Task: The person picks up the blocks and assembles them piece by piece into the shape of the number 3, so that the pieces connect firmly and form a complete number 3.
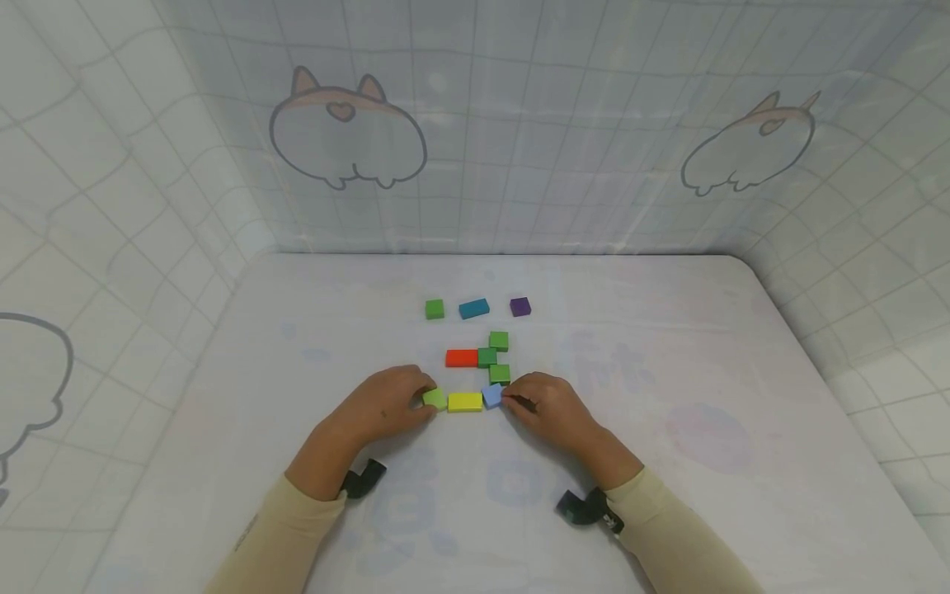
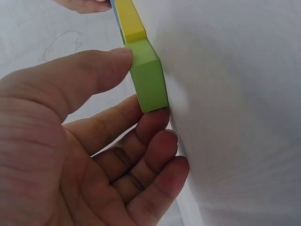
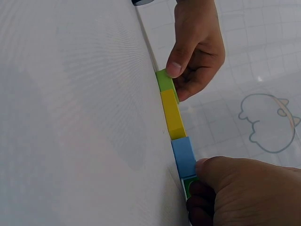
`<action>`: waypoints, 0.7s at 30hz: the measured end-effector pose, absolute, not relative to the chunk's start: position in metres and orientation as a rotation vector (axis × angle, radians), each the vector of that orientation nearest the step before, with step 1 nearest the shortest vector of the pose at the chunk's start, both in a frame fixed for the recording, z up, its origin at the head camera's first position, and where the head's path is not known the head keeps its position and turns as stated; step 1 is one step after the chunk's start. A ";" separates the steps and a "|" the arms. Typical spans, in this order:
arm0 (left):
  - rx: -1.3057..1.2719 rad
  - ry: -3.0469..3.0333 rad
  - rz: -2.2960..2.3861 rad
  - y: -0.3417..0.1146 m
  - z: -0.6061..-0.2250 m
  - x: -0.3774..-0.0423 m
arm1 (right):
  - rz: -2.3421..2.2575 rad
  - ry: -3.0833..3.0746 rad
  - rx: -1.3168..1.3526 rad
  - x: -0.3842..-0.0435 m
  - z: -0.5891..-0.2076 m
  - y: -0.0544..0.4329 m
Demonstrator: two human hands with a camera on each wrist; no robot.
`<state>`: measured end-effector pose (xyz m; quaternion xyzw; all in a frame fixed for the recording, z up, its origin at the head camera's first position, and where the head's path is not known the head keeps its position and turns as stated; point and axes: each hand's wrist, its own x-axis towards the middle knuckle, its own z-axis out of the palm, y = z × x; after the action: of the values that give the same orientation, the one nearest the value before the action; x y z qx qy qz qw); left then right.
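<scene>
Beige sleeves, hands partly curled, left pinching lime block, right pinching blue block's edge

You can read no text: the white mark on your right black strap and the faint print on your left sleeve are too small, and the pale shapes on the tablecloth too blurred.
</scene>
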<state>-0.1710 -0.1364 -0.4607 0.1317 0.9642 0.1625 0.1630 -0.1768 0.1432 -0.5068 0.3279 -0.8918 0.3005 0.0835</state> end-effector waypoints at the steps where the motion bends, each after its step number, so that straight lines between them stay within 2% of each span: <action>1: 0.376 2.752 0.463 -0.136 -0.460 -0.171 | 0.896 -2.657 0.981 -0.177 -0.506 0.143; 8: 0.374 2.735 0.506 -0.141 -0.455 -0.175 | 0.968 -2.620 0.952 -0.180 -0.504 0.145; 21: 0.218 2.801 0.733 -0.177 -0.460 -0.184 | 1.288 -2.540 0.769 -0.181 -0.501 0.151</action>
<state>-0.1838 -0.1770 -0.4597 0.0745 0.9579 0.2506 0.1189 -0.1814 0.1509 -0.5007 0.2596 -0.8571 0.4346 0.0955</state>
